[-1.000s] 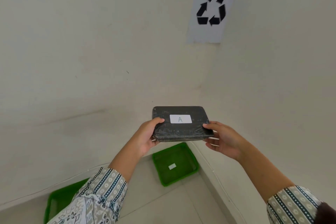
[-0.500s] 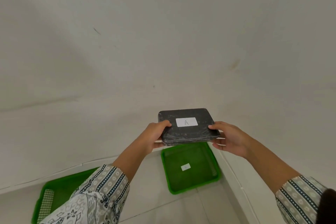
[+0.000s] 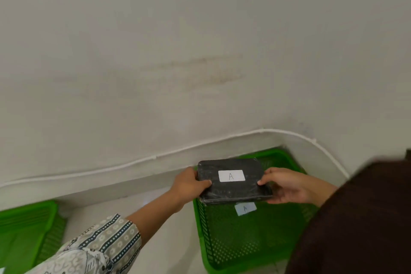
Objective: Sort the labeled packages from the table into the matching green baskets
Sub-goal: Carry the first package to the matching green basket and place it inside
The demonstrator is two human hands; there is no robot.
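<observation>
A flat black wrapped package (image 3: 233, 191) with a white label reading "A" is held level between both hands. My left hand (image 3: 189, 184) grips its left edge and my right hand (image 3: 287, 187) grips its right edge. Directly below it sits a green perforated basket (image 3: 224, 249) on the floor in the room's corner. A white tag marked "A" (image 3: 245, 208) lies on the basket's bottom, just under the package's near edge. The package hovers over the far half of the basket, above its rim.
A second green basket (image 3: 26, 229) stands on the floor at the lower left. White walls with a skirting ledge (image 3: 133, 176) and a thin white cable close the corner behind the baskets. Dark cloth (image 3: 360, 224) fills the lower right.
The view has tilted down and closed in on the corner. The package has come lower, from well above the right basket to just over it. Both hands keep their hold.
</observation>
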